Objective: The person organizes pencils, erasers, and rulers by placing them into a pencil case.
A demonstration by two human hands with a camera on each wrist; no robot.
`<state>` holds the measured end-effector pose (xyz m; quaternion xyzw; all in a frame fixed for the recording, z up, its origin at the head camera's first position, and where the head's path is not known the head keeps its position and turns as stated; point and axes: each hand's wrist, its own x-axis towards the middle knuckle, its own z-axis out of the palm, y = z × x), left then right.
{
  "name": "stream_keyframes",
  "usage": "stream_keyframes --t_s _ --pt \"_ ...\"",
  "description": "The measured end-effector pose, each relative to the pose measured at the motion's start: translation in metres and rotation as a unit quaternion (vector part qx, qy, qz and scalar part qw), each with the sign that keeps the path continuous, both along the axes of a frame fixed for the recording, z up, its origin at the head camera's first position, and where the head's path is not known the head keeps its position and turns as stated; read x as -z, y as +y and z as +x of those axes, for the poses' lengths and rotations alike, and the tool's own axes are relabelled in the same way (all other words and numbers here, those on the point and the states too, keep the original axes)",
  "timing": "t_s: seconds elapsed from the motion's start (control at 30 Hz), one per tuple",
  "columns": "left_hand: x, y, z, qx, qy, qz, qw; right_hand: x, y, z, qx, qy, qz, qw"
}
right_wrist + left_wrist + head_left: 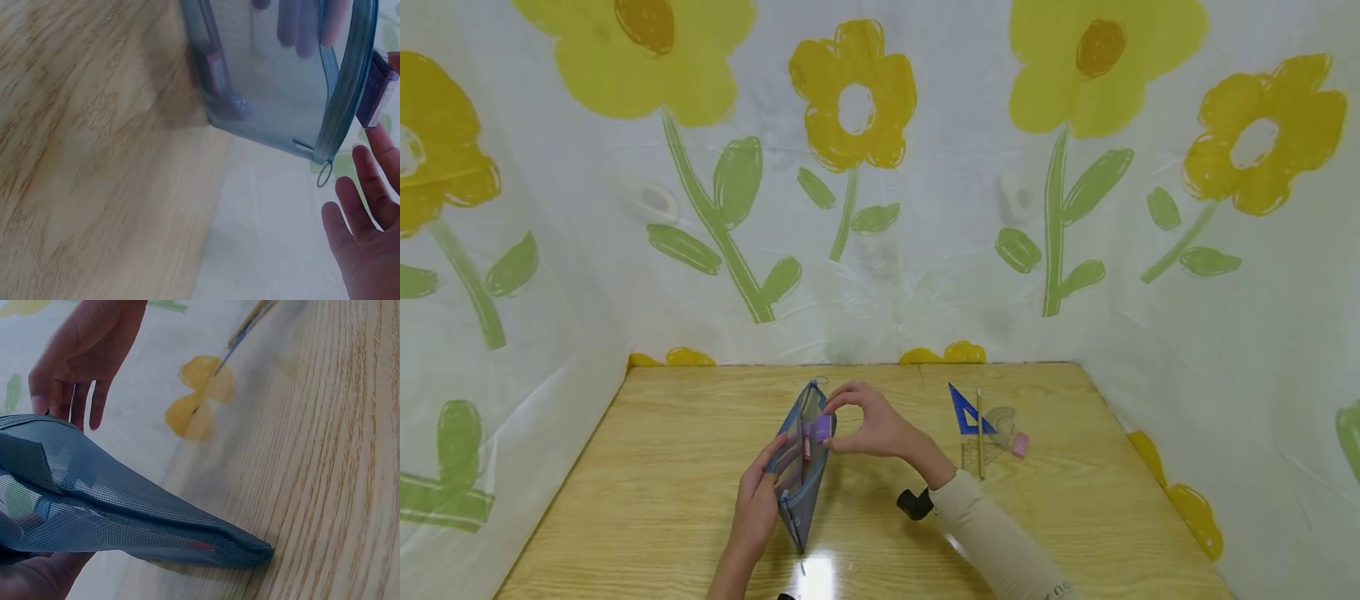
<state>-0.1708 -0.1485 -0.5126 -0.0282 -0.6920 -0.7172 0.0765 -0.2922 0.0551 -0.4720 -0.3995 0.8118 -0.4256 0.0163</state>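
Observation:
A blue-grey mesh zip pencil pouch (802, 518) stands unzipped on the table, its mouth spread. My left hand (758, 498) grips the pouch's left wall, its fingers showing through the mesh in the right wrist view. Between thumb and forefinger my right hand (880, 423) pinches a small purple block (823, 428) at the right edge of the mouth. In the right wrist view that block (377, 87) overlaps the zipper edge, and the other fingers are spread apart. A small pink-and-white item (215, 72) lies low inside the pouch beside a long slim thing.
Right of the pouch lie a blue set square (967, 417), a pencil (980, 442), a clear protractor (1002, 423), a clear set square (972, 454) and a pink eraser (1020, 444). A flower-printed cloth (940, 250) hangs behind and beside the wooden table (647, 467).

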Motion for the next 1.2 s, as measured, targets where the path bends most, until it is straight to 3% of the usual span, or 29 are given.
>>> stream_keyframes --t_s 0.3,0.47,0.73,1.2 --pt "-0.003 0.003 0.003 -0.008 -0.009 -0.001 0.9999 -0.001 -0.003 0.005 -0.012 -0.009 0.021 0.9997" --pt "-0.005 0.001 0.003 -0.009 0.005 -0.009 0.9999 -0.003 -0.006 0.005 -0.02 0.005 0.028 0.9994" --pt "-0.003 -0.004 0.001 -0.009 -0.009 -0.01 0.9999 -0.003 -0.007 0.004 -0.024 0.016 0.05 0.9983" --pt "-0.001 -0.003 0.002 -0.018 -0.002 -0.004 0.9998 0.003 0.011 0.004 0.005 -0.008 -0.011 0.9999"
